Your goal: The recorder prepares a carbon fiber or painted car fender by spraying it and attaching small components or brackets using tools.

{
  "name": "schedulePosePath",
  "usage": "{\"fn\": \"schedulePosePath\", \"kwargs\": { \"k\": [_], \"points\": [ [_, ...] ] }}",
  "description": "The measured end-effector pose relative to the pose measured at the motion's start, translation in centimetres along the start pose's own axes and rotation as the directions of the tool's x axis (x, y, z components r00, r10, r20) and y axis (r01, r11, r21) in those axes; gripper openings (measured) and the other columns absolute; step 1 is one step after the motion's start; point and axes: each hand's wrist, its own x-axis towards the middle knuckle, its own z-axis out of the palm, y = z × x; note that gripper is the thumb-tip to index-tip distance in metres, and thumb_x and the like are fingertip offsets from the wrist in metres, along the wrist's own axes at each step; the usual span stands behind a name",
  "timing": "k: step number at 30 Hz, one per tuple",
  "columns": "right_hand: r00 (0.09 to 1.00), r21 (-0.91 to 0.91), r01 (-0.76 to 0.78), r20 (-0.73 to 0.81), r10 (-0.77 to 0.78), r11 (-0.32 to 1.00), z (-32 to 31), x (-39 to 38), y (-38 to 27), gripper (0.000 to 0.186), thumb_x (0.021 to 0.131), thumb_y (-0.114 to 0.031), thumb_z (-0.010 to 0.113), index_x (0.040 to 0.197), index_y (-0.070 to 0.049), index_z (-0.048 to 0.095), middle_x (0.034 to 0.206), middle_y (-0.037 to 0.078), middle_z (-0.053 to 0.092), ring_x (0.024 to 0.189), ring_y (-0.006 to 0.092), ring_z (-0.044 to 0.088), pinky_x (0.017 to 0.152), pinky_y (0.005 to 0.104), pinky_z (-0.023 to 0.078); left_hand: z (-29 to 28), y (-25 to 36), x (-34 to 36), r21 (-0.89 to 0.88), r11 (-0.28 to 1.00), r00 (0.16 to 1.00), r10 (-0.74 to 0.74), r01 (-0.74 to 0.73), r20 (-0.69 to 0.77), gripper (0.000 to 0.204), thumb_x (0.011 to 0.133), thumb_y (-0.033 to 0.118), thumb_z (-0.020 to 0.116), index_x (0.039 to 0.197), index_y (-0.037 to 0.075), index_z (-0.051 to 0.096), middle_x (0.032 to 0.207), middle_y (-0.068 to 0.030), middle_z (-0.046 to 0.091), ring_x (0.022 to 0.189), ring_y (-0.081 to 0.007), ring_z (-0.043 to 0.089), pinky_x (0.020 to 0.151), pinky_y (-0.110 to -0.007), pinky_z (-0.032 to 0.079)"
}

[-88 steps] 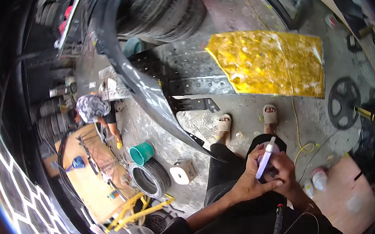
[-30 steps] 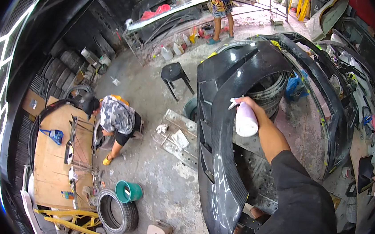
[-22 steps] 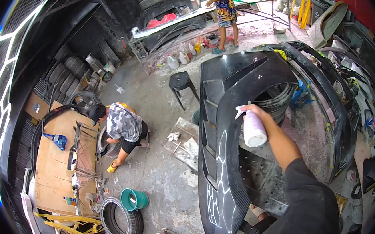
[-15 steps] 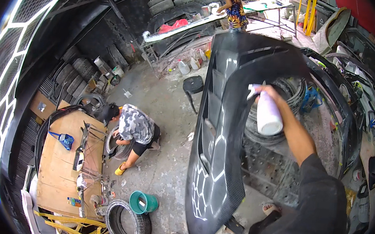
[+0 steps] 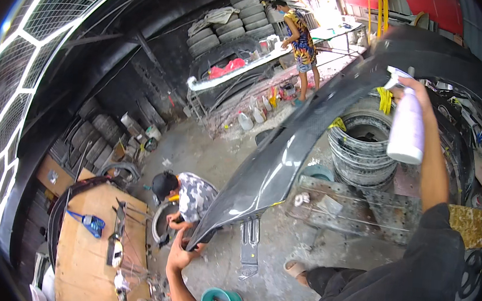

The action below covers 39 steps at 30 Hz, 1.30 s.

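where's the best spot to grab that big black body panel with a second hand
Probably the far upper edge of the black body panel, from beneath. It is long, curved and tilted; the left hand grips only its low corner, and the right hand holds a spray bottle.

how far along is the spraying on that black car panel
Done: the black car panel is lifted, the left hand gripping its lower end. In hand: the right hand holds a white spray bottle raised at its upper end. Left: no spray or wet patch shows on it.
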Motion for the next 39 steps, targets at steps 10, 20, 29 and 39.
{"fn": "schedulePosePath", "kwargs": {
  "k": [10, 20, 29, 39],
  "points": [
    [0.862, -0.294, 0.254, -0.364, -0.353, 0.922, 0.5, -5.8, 10.0, 0.041, 0.090, -0.022, 0.053, 0.111, 0.013, 0.059, 0.058, 0.005, 0.054, 0.044, 0.0107, 0.049, 0.042, 0.0215, 0.039, -10.4, 4.1, 32.3, 0.214, 0.929, 0.906, 0.211, -0.303, 0.367, 0.086, 0.061, -0.004, 0.063, 0.141, 0.011, 0.035, 0.098, -0.0138, 0.065, 0.090, -0.0237, 0.063, 0.083, -0.032, 0.048],
    [0.606, -0.242, 0.358, -0.674, -0.422, 0.902, 5.2, -1.5, 24.8, 0.046, 0.083, -0.020, 0.059, 0.117, 0.010, 0.056, 0.057, 0.008, 0.057, 0.042, 0.0124, 0.049, 0.037, 0.0243, 0.036, -8.3, 7.7, 64.4, 0.264, 0.645, 0.644, 0.469, -0.717, 0.604, 0.082, 0.059, 0.002, 0.063, 0.137, 0.010, 0.037, 0.075, -0.0130, 0.060, 0.067, -0.0269, 0.061, 0.068, -0.034, 0.048],
    [0.348, -0.347, 0.294, -0.829, -0.438, 0.891, 9.5, 6.3, 32.2, 0.049, 0.080, -0.025, 0.060, 0.114, 0.011, 0.059, 0.055, 0.003, 0.053, 0.040, 0.0129, 0.044, 0.041, 0.0251, 0.038, 7.0, 13.9, 92.6, 0.063, 0.485, 0.339, 0.506, -0.872, 0.793, 0.072, 0.064, 0.007, 0.064, 0.131, 0.011, 0.040, 0.082, -0.0161, 0.064, 0.076, -0.0310, 0.063, 0.074, -0.038, 0.048],
    [0.067, -0.459, 0.359, -0.856, -0.513, 0.813, -2.4, 10.7, 35.7, 0.034, 0.084, -0.017, 0.063, 0.113, 0.001, 0.058, 0.062, 0.005, 0.056, 0.045, 0.0123, 0.052, 0.042, 0.0253, 0.044, 36.6, 22.9, 109.3, -0.194, 0.377, 0.024, 0.503, -0.906, 0.864, 0.064, 0.068, 0.009, 0.065, 0.127, 0.009, 0.039, 0.081, -0.0219, 0.065, 0.079, -0.0391, 0.065, 0.072, -0.042, 0.049]
  ]
}}
